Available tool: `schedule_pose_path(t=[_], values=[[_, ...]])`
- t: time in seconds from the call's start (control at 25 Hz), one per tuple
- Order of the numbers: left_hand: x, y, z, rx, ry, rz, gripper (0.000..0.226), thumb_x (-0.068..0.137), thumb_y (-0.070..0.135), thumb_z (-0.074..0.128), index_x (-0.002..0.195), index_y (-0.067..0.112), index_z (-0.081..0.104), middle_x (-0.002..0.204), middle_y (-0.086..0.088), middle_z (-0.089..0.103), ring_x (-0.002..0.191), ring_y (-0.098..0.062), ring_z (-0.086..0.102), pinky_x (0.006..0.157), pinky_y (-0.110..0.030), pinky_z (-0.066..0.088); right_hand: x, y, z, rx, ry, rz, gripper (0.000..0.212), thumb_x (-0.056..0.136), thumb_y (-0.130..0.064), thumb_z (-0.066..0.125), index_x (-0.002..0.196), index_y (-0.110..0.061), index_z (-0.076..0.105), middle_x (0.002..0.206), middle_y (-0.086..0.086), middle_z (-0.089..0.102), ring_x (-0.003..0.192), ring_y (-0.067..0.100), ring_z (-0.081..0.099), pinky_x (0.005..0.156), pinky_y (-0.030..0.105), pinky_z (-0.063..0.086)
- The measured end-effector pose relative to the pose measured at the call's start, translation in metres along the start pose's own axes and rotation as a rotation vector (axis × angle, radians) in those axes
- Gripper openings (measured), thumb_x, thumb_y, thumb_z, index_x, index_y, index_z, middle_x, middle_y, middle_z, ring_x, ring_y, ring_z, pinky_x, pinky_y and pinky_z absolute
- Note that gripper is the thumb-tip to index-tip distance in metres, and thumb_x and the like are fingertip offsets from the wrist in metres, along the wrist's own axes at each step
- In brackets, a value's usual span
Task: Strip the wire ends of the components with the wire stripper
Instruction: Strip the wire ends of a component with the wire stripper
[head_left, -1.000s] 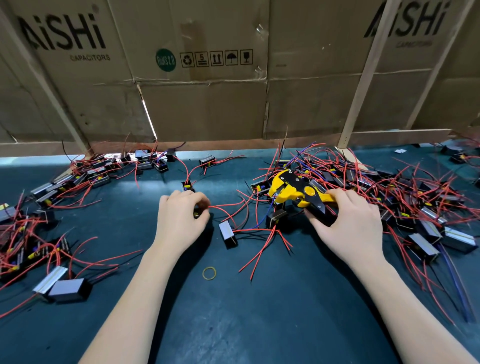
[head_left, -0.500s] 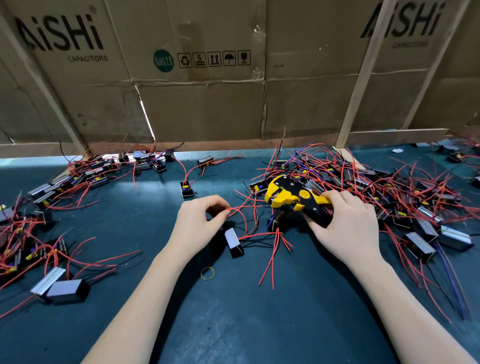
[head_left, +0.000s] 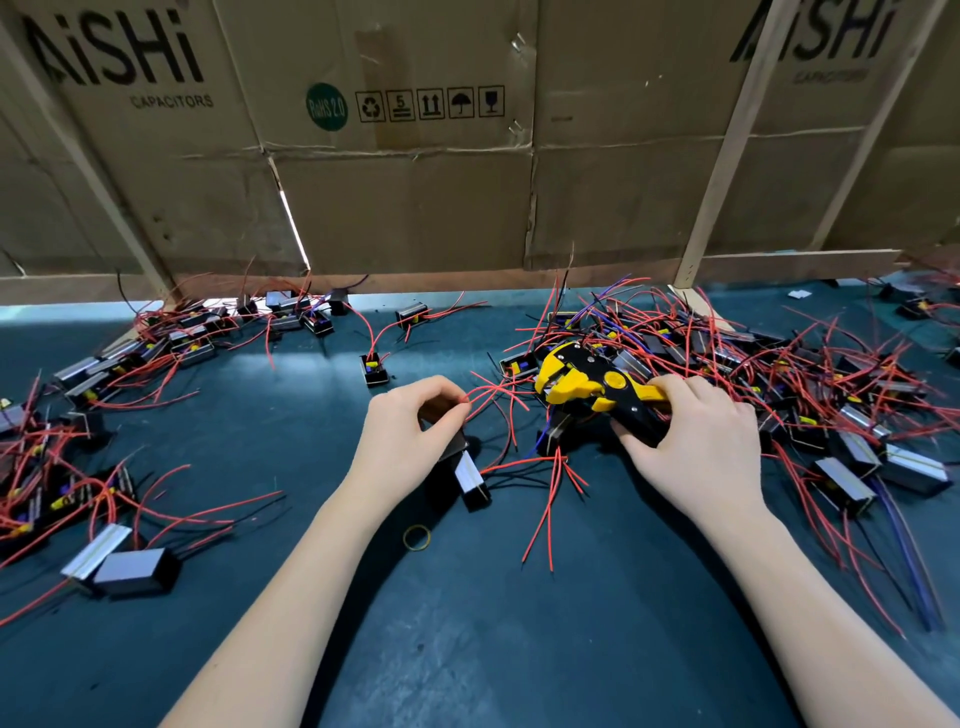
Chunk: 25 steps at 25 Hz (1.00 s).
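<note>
My right hand (head_left: 696, 447) grips the handles of the yellow and black wire stripper (head_left: 592, 384), whose jaws point left. My left hand (head_left: 410, 436) pinches a bunch of red wires (head_left: 493, 397) between thumb and fingers, a short way left of the jaws. Those wires run from a black component with a silver face (head_left: 470, 475) that lies just below my left hand. A second small component (head_left: 553, 434) sits under the stripper, partly hidden by it.
A dense heap of components with red wires (head_left: 779, 374) fills the right side of the dark green mat (head_left: 467, 623). Another spread of components (head_left: 78, 467) lies at the left. A yellow rubber band (head_left: 417, 536) lies between my forearms. Cardboard sheets (head_left: 395, 182) wall the back.
My left hand has moved right from a component at centre left and now pinches red wires near the stripper jaws. The right hand with the stripper has barely moved.
</note>
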<state>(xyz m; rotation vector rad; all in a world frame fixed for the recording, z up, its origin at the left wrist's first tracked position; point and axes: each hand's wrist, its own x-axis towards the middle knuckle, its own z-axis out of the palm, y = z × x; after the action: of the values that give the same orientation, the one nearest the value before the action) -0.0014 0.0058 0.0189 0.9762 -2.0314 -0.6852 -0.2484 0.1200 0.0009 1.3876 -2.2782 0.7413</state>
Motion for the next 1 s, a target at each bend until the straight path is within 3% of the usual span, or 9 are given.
schedule_pose_path(t=[0.28,0.44,0.6,0.72,0.84,1.0], values=[[-0.003,0.008,0.009,-0.326,-0.115,-0.1,0.007,0.087,0.012,0.072,0.082,0.017,0.071,0.077,0.0,0.074,0.074,-0.011,0.069,0.076,-0.022,0.053,-0.002,-0.003,0.005,-0.041,0.008,0.052,0.052,0.071,-0.046,0.079,0.107,-0.011,0.064,0.098,0.011,0.064,0.095,0.036,0.059,0.084,0.043,0.037],[-0.003,0.009,0.005,-0.275,-0.273,-0.107,0.014,0.08,0.018,0.08,0.09,0.018,0.071,0.087,0.0,0.074,0.082,-0.011,0.069,0.081,-0.021,0.054,-0.001,-0.002,0.004,-0.023,0.016,0.075,0.053,0.072,-0.047,0.077,0.109,-0.012,0.064,0.1,0.01,0.064,0.097,0.036,0.059,0.084,0.042,0.037],[-0.004,0.005,-0.006,-0.008,-0.431,-0.072,0.016,0.077,0.031,0.082,0.089,0.03,0.073,0.086,0.013,0.074,0.083,-0.005,0.068,0.079,-0.023,0.053,0.001,0.002,0.0,0.004,0.019,0.101,0.053,0.074,-0.048,0.075,0.113,-0.013,0.064,0.101,0.009,0.065,0.099,0.035,0.059,0.086,0.042,0.037],[-0.005,0.007,-0.004,0.05,-0.267,0.005,0.016,0.074,0.02,0.084,0.085,0.028,0.075,0.08,0.013,0.073,0.08,-0.004,0.066,0.078,-0.022,0.05,0.003,0.004,-0.004,0.043,-0.011,0.039,0.051,0.073,-0.045,0.077,0.111,-0.013,0.064,0.101,0.008,0.064,0.099,0.034,0.059,0.086,0.042,0.036],[-0.004,0.007,0.0,0.17,-0.033,0.124,0.022,0.07,0.011,0.085,0.087,0.02,0.074,0.085,0.011,0.07,0.089,-0.014,0.06,0.084,-0.029,0.044,0.003,0.003,-0.007,0.056,-0.053,-0.107,0.049,0.07,-0.042,0.08,0.107,-0.014,0.065,0.097,0.005,0.064,0.094,0.033,0.059,0.083,0.041,0.036],[-0.006,0.01,0.006,0.043,0.087,0.091,0.026,0.072,0.008,0.082,0.089,0.025,0.07,0.093,0.013,0.067,0.097,-0.011,0.057,0.088,-0.022,0.043,0.001,-0.001,-0.009,0.092,-0.089,-0.188,0.051,0.069,-0.041,0.081,0.109,-0.014,0.066,0.099,0.003,0.063,0.096,0.031,0.058,0.086,0.04,0.036]])
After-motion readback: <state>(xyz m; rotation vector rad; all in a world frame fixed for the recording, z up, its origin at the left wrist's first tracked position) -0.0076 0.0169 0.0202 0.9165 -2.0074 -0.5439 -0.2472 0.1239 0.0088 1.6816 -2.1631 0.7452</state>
